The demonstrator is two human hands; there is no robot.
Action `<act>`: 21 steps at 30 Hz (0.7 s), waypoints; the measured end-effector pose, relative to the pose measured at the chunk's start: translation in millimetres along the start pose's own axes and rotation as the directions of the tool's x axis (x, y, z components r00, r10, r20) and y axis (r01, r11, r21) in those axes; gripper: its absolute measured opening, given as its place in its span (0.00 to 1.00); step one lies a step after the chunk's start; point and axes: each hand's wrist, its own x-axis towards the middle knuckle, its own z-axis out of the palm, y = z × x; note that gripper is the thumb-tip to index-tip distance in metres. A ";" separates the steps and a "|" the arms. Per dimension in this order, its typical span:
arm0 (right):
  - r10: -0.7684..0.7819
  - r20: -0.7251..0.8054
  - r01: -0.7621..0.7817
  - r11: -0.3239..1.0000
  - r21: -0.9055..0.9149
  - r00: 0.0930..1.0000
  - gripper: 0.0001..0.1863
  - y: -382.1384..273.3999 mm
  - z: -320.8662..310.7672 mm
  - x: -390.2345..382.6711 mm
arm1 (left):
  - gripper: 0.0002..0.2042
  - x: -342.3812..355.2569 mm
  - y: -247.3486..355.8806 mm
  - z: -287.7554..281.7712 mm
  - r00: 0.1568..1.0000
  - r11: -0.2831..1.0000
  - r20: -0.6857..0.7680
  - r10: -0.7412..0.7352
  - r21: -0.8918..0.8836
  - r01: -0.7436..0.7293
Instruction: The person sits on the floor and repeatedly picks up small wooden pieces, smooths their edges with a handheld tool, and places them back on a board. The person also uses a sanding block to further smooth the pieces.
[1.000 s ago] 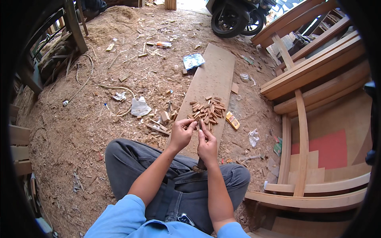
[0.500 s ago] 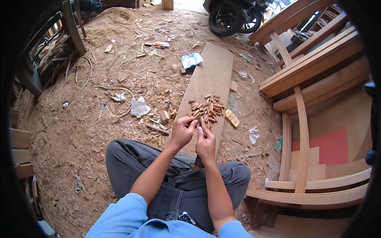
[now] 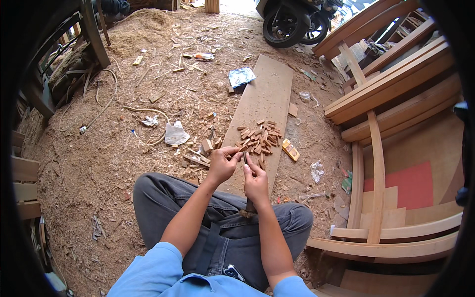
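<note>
I sit cross-legged with both hands close together over the near part of a long board [image 3: 267, 84]. My left hand [image 3: 222, 163] pinches a small wooden piece [image 3: 242, 149] between thumb and fingertips. Closed around a chisel [image 3: 250, 205] is my right hand [image 3: 256, 182]; the narrow dark blade points away from me and its tip meets the small piece. The tool's frayed, blunt end shows below the right palm, near my lap. Just beyond my fingers lies a loose pile of small wooden pieces [image 3: 262, 136] on the board.
Shavings and scraps cover the floor. A blue-white packet [image 3: 241, 77] overlaps the board's left edge; a yellow packet [image 3: 290, 150] lies at its right. Wooden frames [image 3: 376, 173] stand on the right. A motorcycle [image 3: 287, 24] is parked at the far end. A rope [image 3: 143, 110] lies left.
Both hands have shifted slightly left and stay together. The chisel leans a little more to the left, and the small wooden piece in my left hand shows more clearly. The pile looks unchanged.
</note>
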 end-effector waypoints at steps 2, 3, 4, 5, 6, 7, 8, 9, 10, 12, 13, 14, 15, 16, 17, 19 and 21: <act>0.003 0.005 -0.003 1.000 -0.004 1.000 0.21 1.7 -1.8 0.4 | 0.09 -0.6 2.8 1.6 1.000 1.000 0.011 0.012 0.028 -0.012; 0.076 -0.022 -0.077 0.996 -0.034 0.997 0.21 2.5 -2.3 0.9 | 0.09 -1.2 3.9 3.4 1.000 0.999 0.015 0.000 0.044 0.000; 0.000 -0.040 0.000 1.000 -0.003 0.999 0.21 3.4 -2.5 1.8 | 0.09 -0.9 4.6 6.4 1.000 0.999 0.014 0.027 0.039 -0.028; -0.017 -0.084 0.018 1.000 0.003 0.996 0.21 4.3 -2.2 3.2 | 0.09 0.2 5.0 10.1 0.999 0.999 0.010 0.034 0.040 -0.034; -0.033 -0.105 0.035 0.999 0.018 0.994 0.21 5.3 -1.0 4.7 | 0.09 0.3 4.7 13.2 0.999 0.999 0.011 0.030 0.035 -0.031; -0.145 -0.125 0.141 0.989 -0.040 0.982 0.21 6.4 -1.4 5.3 | 0.09 0.7 3.8 14.4 1.000 0.999 0.008 0.022 0.043 -0.022; -0.094 -0.133 0.088 0.995 -0.047 0.987 0.21 7.5 -0.6 6.6 | 0.09 0.9 2.5 15.2 1.000 0.999 0.012 0.004 0.045 -0.005; -0.040 -0.112 0.037 0.999 -0.031 0.993 0.21 8.7 -0.7 6.3 | 0.09 0.3 0.6 14.9 1.000 0.999 0.011 -0.003 0.041 0.003; 0.052 -0.088 -0.054 0.998 -0.012 0.995 0.21 9.5 -0.3 6.6 | 0.09 -0.1 -1.5 13.7 1.000 0.999 0.007 -0.014 0.037 0.014; 0.017 -0.039 -0.018 1.000 -0.013 0.999 0.21 10.5 -0.2 5.8 | 0.09 -1.9 -6.0 9.4 0.999 0.999 -0.008 -0.045 0.029 0.045; 0.047 -0.033 -0.047 0.999 -0.020 0.998 0.21 10.4 0.7 5.4 | 0.09 -2.6 -8.1 7.5 1.000 1.000 -0.019 -0.019 0.021 0.020; 0.018 0.002 -0.018 1.000 -0.009 1.000 0.21 10.2 0.5 4.6 | 0.09 -2.9 -10.2 5.6 0.999 0.999 -0.027 -0.023 0.025 0.024; 0.015 0.013 -0.015 1.000 -0.007 1.000 0.21 9.6 0.7 4.5 | 0.09 -2.8 -12.0 4.2 0.997 0.997 -0.029 -0.068 0.036 0.069; 0.038 0.031 -0.038 0.999 -0.005 0.999 0.21 9.2 0.8 3.9 | 0.09 -2.4 -13.8 3.0 0.999 0.999 -0.019 -0.047 0.011 0.047; -0.004 0.019 0.004 1.000 -0.016 1.000 0.21 8.6 0.0 3.6 | 0.09 -1.3 -15.2 1.9 0.998 0.998 -0.003 -0.066 -0.006 0.066; -0.031 0.011 0.031 0.999 -0.036 0.999 0.21 7.9 -1.3 2.6 | 0.09 1.1 -17.4 0.7 0.998 0.998 0.023 -0.060 0.005 0.060; 0.015 0.016 -0.015 1.000 -0.022 1.000 0.21 7.8 -2.2 1.8 | 0.09 3.2 -18.0 0.4 0.999 0.998 0.043 -0.012 0.058 0.009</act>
